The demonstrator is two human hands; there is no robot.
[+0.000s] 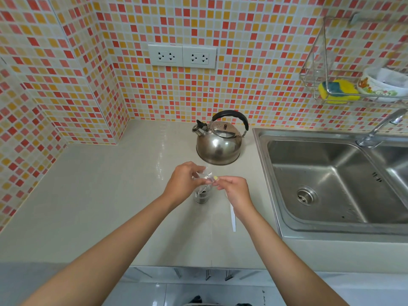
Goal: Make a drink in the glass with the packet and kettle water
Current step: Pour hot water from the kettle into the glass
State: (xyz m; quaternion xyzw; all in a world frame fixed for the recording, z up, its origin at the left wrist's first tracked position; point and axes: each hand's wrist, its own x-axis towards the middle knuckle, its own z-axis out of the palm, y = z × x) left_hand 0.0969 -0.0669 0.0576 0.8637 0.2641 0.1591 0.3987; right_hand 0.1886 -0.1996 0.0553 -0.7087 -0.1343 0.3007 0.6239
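We held the packet (206, 176) just above the glass (201, 196), our left hand (183, 182) and right hand (234, 188) each with a pinching grip on it. Dark powder seemed already inside. The kettle (218, 142), beyond the glass, stood unpoured.

kettle (218, 144) behind glass (201, 196), sink (276, 195) right
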